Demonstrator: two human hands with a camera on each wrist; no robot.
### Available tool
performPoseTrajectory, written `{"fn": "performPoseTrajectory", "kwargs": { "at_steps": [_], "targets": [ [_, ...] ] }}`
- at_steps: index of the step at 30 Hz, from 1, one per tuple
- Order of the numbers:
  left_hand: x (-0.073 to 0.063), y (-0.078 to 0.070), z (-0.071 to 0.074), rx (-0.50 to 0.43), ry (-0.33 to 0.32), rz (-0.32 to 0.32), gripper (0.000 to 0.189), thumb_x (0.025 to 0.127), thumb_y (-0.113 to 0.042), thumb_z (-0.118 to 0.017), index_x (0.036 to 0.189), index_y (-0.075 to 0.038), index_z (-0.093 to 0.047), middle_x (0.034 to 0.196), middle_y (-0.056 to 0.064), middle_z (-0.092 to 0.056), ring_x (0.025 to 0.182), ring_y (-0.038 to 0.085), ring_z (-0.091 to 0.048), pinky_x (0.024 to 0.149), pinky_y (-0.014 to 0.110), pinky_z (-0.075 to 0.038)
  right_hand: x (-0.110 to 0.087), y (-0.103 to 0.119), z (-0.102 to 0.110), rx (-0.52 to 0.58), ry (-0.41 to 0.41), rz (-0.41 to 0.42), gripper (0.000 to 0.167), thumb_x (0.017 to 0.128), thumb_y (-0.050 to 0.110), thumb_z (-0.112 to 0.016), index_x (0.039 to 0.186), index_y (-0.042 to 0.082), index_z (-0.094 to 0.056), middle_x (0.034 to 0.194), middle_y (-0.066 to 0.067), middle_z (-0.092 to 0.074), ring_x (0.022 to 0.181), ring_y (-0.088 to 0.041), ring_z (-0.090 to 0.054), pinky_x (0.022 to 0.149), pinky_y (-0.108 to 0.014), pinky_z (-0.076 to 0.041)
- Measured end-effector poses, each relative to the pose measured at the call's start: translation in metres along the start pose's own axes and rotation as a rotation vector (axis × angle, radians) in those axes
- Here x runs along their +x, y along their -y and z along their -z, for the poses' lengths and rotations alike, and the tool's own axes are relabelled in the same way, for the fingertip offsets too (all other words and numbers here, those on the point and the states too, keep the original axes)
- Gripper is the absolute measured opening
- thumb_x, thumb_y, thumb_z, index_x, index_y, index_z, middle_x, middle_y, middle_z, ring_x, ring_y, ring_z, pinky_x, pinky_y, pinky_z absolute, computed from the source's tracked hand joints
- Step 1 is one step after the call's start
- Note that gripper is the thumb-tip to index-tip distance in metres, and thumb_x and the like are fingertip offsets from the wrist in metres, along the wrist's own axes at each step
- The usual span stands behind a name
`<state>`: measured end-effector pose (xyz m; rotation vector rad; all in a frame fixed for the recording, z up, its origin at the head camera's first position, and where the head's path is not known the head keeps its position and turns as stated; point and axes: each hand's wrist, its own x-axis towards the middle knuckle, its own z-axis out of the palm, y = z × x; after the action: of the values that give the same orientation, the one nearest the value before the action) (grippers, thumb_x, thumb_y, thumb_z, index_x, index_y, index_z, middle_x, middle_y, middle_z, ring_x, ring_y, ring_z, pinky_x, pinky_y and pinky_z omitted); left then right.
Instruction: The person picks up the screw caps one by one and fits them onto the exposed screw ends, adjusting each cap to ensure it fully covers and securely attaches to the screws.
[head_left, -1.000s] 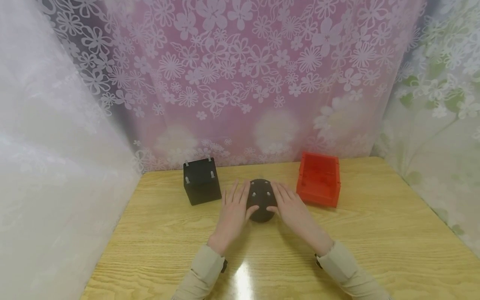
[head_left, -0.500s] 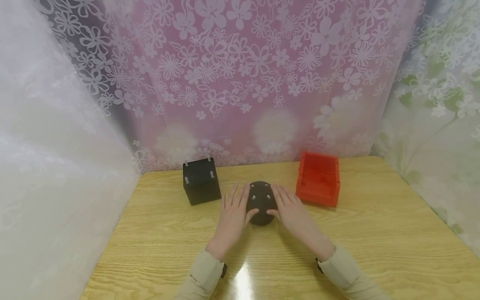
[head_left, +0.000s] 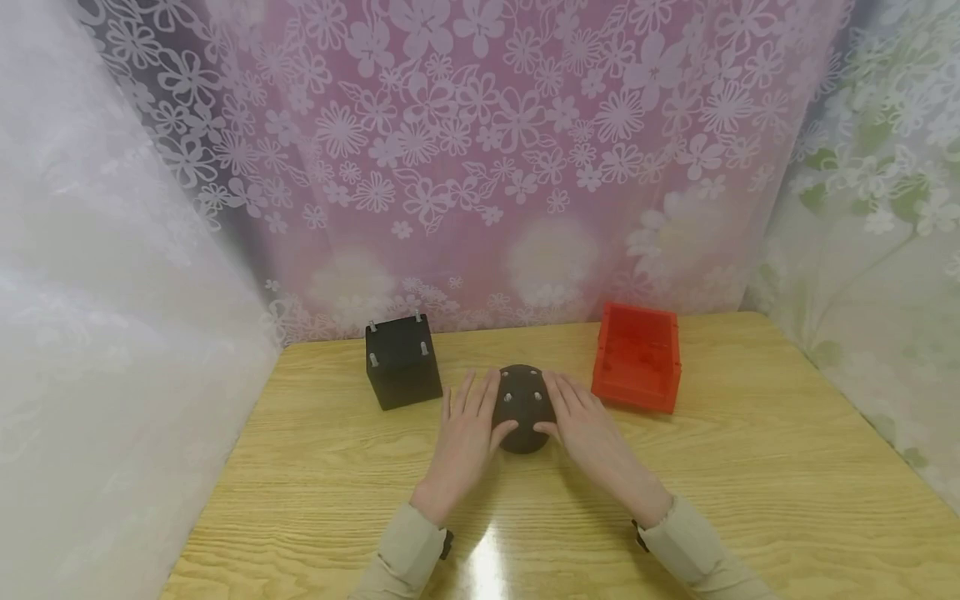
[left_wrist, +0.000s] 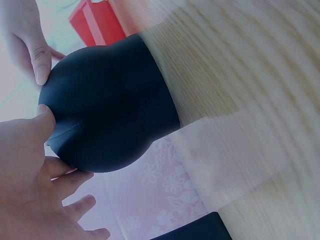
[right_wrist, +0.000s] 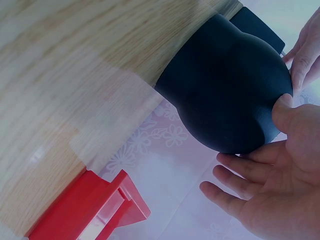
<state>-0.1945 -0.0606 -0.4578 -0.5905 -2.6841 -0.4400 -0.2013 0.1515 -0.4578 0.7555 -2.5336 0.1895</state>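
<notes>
A rounded black object (head_left: 522, 425) with a dome-like top and a narrower base stands upright mid-table, several short pale pegs on its upper face. My left hand (head_left: 462, 433) lies along its left side and my right hand (head_left: 588, 429) along its right, fingers mostly straight and pointing away, thumbs on the near face. In the left wrist view, the left thumb and index fingertip touch the dome (left_wrist: 100, 100) while the other fingers spread off it. The right wrist view has the right thumb and fingertips on the dome (right_wrist: 230, 95) likewise, its base at the wood.
A black box (head_left: 405, 375) with several upright pegs stands at the back left. To the back right sits an open red box (head_left: 637, 387), its hollow facing me. The wooden table (head_left: 525, 533) meets floral curtains (head_left: 450, 167) at the back and sides.
Both hands and the rounded black object have shifted slightly toward me. The black box and red box have stayed where they were.
</notes>
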Motion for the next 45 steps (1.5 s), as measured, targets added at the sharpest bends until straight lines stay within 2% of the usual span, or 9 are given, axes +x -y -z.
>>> {"fn": "performPoseTrajectory", "kwargs": {
  "at_steps": [10,16,24,31,36,45],
  "targets": [
    [0.0004,-0.0003,0.0031,0.011,-0.007,-0.007,0.075,0.101,-0.046,-0.055,0.159,-0.006,-0.03,0.16,0.01,-0.039,0.151,0.035,-0.028,0.119,0.064,-0.022,-0.0005,-0.0002,0.0001,-0.018,-0.039,0.025,0.081,0.09,0.037,-0.072,0.147,-0.013,-0.042,0.141,-0.028,-0.055,0.126,-0.044,-0.056,0.102,-0.054,-0.05],
    [0.0002,-0.001,0.0026,0.009,-0.009,-0.013,0.074,0.101,-0.045,-0.057,0.158,-0.005,-0.032,0.159,0.011,-0.04,0.149,0.038,-0.03,0.117,0.065,-0.025,-0.0018,-0.0009,0.0008,-0.025,-0.027,0.026,0.081,0.09,0.038,-0.072,0.147,-0.013,-0.042,0.142,-0.028,-0.054,0.126,-0.043,-0.056,0.103,-0.053,-0.05],
    [0.0005,-0.0001,0.0012,-0.008,-0.014,-0.015,0.075,0.101,-0.045,-0.057,0.159,-0.005,-0.032,0.16,0.011,-0.04,0.15,0.038,-0.029,0.118,0.066,-0.023,-0.002,-0.0016,0.0002,-0.012,-0.045,0.038,0.081,0.091,0.038,-0.07,0.147,-0.013,-0.042,0.141,-0.029,-0.055,0.126,-0.044,-0.056,0.104,-0.054,-0.049],
    [0.0016,-0.0003,0.0021,-0.016,0.017,0.005,0.076,0.102,-0.047,-0.054,0.16,-0.006,-0.029,0.161,0.01,-0.038,0.151,0.037,-0.027,0.119,0.065,-0.02,-0.0015,-0.0023,-0.0006,-0.005,-0.062,0.043,0.08,0.09,0.037,-0.07,0.146,-0.014,-0.043,0.139,-0.029,-0.055,0.125,-0.045,-0.056,0.103,-0.054,-0.049],
    [0.0036,0.0006,0.0018,-0.009,0.039,0.015,0.077,0.102,-0.05,-0.052,0.161,-0.006,-0.026,0.163,0.011,-0.035,0.154,0.033,-0.02,0.121,0.063,-0.017,0.0001,-0.0036,-0.0011,0.002,-0.067,0.048,0.08,0.09,0.036,-0.072,0.145,-0.014,-0.043,0.139,-0.03,-0.056,0.124,-0.045,-0.057,0.102,-0.054,-0.05],
    [0.0062,0.0034,-0.0021,0.01,0.007,-0.003,0.08,0.101,-0.052,-0.054,0.159,-0.004,-0.029,0.16,0.011,-0.04,0.153,0.034,-0.024,0.12,0.064,-0.019,0.0011,-0.0067,-0.0023,0.019,-0.046,0.04,0.08,0.09,0.035,-0.073,0.146,-0.013,-0.042,0.14,-0.03,-0.055,0.126,-0.045,-0.055,0.104,-0.054,-0.049]
  ]
}}
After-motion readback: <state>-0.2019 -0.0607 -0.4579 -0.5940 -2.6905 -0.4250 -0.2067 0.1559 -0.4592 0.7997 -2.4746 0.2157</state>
